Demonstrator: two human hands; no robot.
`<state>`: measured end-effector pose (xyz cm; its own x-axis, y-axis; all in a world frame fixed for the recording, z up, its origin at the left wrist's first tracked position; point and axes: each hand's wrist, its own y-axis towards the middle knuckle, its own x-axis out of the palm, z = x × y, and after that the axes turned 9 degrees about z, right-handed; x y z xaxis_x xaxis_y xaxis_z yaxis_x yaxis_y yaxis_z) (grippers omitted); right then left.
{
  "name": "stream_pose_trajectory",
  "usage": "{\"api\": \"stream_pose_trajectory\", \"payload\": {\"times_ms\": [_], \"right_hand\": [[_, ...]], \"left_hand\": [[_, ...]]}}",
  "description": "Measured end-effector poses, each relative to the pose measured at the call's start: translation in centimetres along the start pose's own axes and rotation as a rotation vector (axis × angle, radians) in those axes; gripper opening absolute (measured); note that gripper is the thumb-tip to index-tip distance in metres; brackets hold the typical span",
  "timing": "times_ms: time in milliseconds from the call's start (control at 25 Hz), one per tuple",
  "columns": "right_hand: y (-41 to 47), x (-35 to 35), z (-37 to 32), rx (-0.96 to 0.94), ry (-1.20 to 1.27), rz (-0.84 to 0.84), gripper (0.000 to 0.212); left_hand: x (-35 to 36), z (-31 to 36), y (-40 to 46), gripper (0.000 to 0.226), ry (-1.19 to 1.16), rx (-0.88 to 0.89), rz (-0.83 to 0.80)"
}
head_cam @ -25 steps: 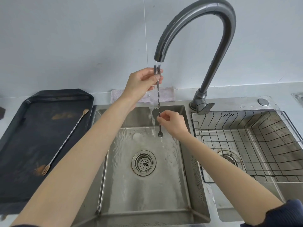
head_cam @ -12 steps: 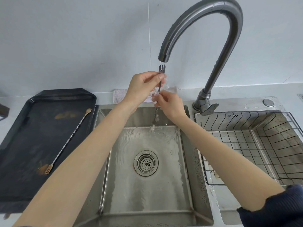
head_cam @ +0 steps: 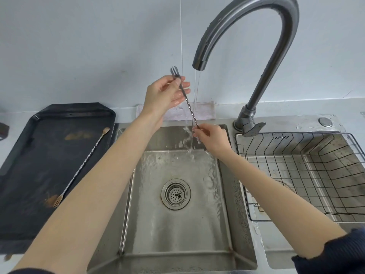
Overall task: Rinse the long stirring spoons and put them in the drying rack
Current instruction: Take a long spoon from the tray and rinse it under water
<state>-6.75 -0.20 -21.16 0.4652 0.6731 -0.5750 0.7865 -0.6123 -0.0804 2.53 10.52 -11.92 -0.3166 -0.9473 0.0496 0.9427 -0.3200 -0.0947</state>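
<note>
I hold a long twisted steel stirring spoon point(head_cam: 187, 104) slanted under the running water, its fork end up at the left. My left hand point(head_cam: 165, 93) pinches it just below the fork. My right hand point(head_cam: 212, 138) grips its lower end, hiding the bowl. The stream from the grey faucet point(head_cam: 256, 36) crosses the shaft and splashes into the left sink basin point(head_cam: 177, 224). A second stirring spoon point(head_cam: 83, 167) with copper-coloured ends lies diagonally on the black tray point(head_cam: 29, 175) at the left. The wire drying rack point(head_cam: 308, 175) sits in the right basin, with nothing in it that I can see.
A pale cloth point(head_cam: 203, 111) lies behind the sink against the wall. The drain strainer point(head_cam: 175, 193) sits mid-basin. A round metal button point(head_cam: 325, 122) is on the sink deck at the right. Brown smears mark the tray.
The spoon tilted from upright to slanted, fork end moving left. My right hand slid up the shaft, then back down to the lower end.
</note>
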Motion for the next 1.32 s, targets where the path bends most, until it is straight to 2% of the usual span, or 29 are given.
{"api": "stream_pose_trajectory", "payload": {"times_ms": [400,680,800,1000,1200,1320], "right_hand": [[1.7,0.3,-1.7,-0.093,-0.082,0.0,0.024],[2.4,-0.2,-1.3,-0.19,-0.176,0.057,0.02],[2.0,-0.3,-0.2,-0.137,-0.122,0.026,0.018],[1.0,0.8,3.4,0.062,-0.048,-0.055,0.02],[0.1,3.1,7.9,0.286,-0.081,-0.116,0.024],[-0.3,4.6,10.0,0.307,-0.192,-0.179,0.025]], "left_hand": [[-5.1,1.9,2.2,0.021,-0.254,-0.012,0.193],[-8.4,-0.3,3.2,0.018,-0.465,-0.186,0.363],[-9.0,-3.1,3.0,0.018,-0.513,-0.305,0.411],[-9.6,-9.1,2.1,0.019,-0.592,-0.558,0.47],[-9.9,-15.0,1.1,0.024,-0.446,-0.815,0.515],[-10.2,-17.7,0.4,0.024,-0.379,-0.92,0.511]]}}
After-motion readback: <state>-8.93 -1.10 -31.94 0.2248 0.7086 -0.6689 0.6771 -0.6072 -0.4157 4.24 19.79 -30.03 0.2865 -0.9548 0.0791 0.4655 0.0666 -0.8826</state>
